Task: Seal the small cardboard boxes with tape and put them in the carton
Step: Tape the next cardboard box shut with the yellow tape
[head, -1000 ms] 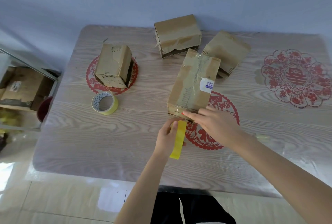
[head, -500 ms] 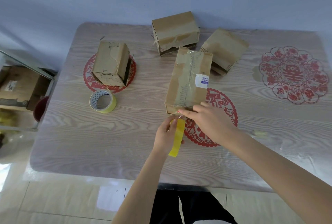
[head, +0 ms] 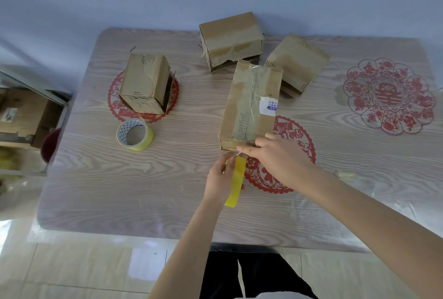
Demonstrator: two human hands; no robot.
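The long box (head: pixel 251 104) is lying mid-way across the table (head: pixel 143 190). The left hand (head: pixel 221 180) is pinching a yellow tape strip (head: pixel 236 180) at its near end. The right hand (head: pixel 280 162) is pressing that edge, fingers straight. Three other boxes (head: pixel 230 39) are waiting, none packed, so sealing looks barely begun. The white label (head: pixel 268 106) is showing blue print that is unreadable.

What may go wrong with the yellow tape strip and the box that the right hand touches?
The tape strip hangs loose from the left hand, so it may fold and stick to itself. The right hand touches only the near end of the box, so it might slide when the tape is pressed on.
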